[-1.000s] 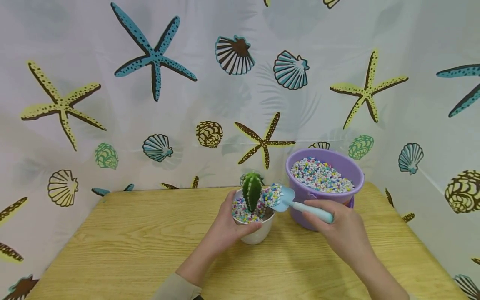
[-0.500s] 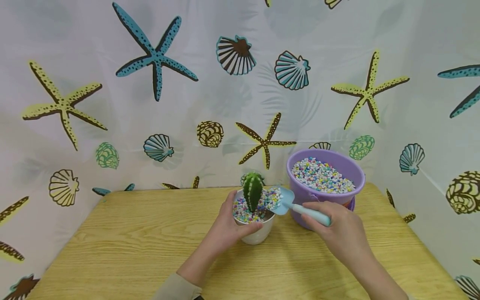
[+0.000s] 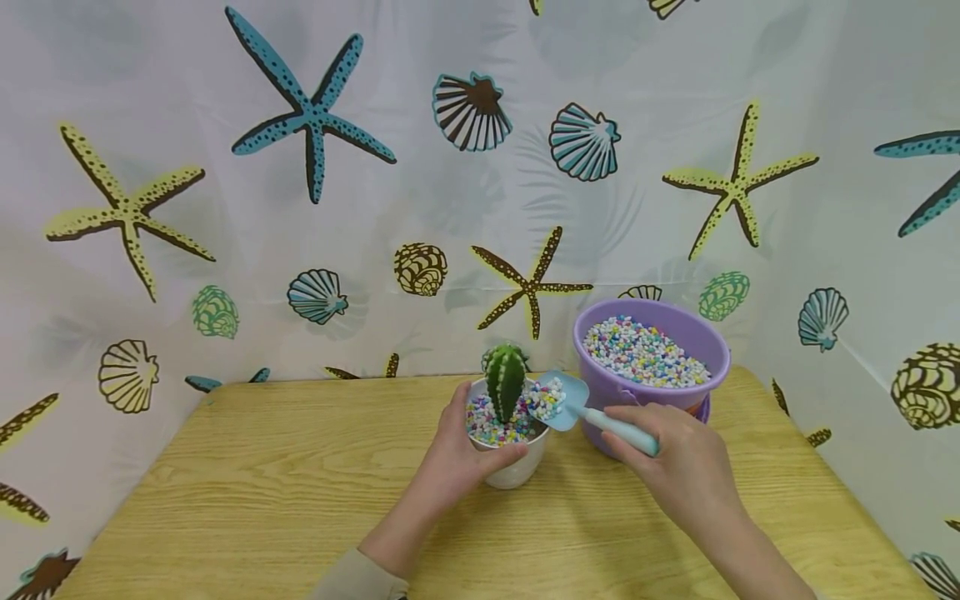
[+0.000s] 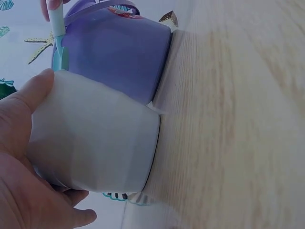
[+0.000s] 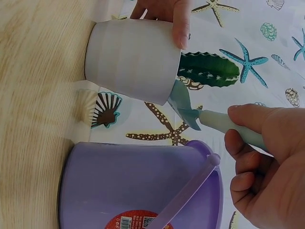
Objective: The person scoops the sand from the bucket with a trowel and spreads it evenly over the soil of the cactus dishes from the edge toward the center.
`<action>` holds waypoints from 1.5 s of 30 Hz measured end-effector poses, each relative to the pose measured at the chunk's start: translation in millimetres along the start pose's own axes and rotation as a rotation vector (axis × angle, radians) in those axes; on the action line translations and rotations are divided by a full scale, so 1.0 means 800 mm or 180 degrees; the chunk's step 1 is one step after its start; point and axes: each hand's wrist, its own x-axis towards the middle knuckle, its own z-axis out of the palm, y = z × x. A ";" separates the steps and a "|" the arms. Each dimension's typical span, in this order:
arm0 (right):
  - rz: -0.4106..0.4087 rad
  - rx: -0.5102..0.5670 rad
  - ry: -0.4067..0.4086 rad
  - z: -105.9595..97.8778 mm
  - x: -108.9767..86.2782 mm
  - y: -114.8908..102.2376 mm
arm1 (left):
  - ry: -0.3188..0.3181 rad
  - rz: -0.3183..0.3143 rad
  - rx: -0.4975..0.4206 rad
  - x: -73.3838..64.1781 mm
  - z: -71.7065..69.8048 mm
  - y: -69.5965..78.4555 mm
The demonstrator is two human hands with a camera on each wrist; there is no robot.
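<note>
A white pot (image 3: pixel 517 473) stands on the table with a green cactus (image 3: pixel 506 385) upright among multicoloured pebbles (image 3: pixel 495 425). My left hand (image 3: pixel 453 462) holds the pot from its left side, thumb across the front near the rim. Between thumb and curled fingers, my right hand (image 3: pixel 678 454) grips the handle of a light blue trowel (image 3: pixel 576 392). Pebbles lie on the trowel's blade, which is at the pot's right rim beside the cactus. In the right wrist view the blade (image 5: pixel 183 107) meets the pot's rim. The far side of the pot is hidden.
A purple bucket (image 3: pixel 651 308) holding many small coloured pebbles (image 3: pixel 637 350) stands right of the pot, its handle hanging down. Behind the wooden table (image 3: pixel 300 483) hangs a white cloth (image 3: pixel 465 192) printed with starfish and shells.
The trowel's blade has dipped slightly toward the pot, and fewer pebbles lie on it than a second ago. My left hand has stayed on the pot.
</note>
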 end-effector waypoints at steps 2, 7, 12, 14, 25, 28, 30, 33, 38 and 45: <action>-0.0032 -0.0035 0.0001 0.000 0.000 0.000 | -0.0026 -0.0054 -0.0008 -0.001 -0.001 0.001; -0.0079 -0.0108 0.0002 0.000 -0.001 0.000 | -0.0236 -0.0212 -0.0182 -0.002 -0.011 0.006; -0.0160 -0.0180 0.0051 0.000 -0.001 -0.001 | -0.0362 -0.0345 -0.0280 -0.002 -0.019 0.007; -0.0193 -0.0213 0.0071 0.000 -0.001 -0.001 | -0.0325 -0.0315 -0.0239 -0.002 -0.017 0.006; -0.0364 -0.0312 0.0216 0.005 -0.002 0.000 | -0.0304 -0.0316 -0.0016 -0.006 -0.018 0.007; -0.0415 -0.0335 0.0251 0.006 -0.002 0.000 | -0.0375 -0.0326 -0.0160 -0.005 -0.023 0.009; -0.0449 -0.0354 0.0273 0.007 -0.003 0.000 | -0.0369 -0.0328 -0.0187 -0.005 -0.022 0.009; -0.0494 -0.0393 0.0309 0.007 -0.003 0.000 | -0.0296 -0.0303 -0.0112 -0.005 -0.018 0.009; -0.0535 -0.0443 0.0356 0.007 -0.004 0.000 | -0.0274 -0.0287 0.0024 -0.005 -0.015 0.009; -0.0604 -0.0487 0.0415 0.008 -0.004 0.001 | -0.0418 -0.0311 -0.0161 -0.004 -0.020 0.010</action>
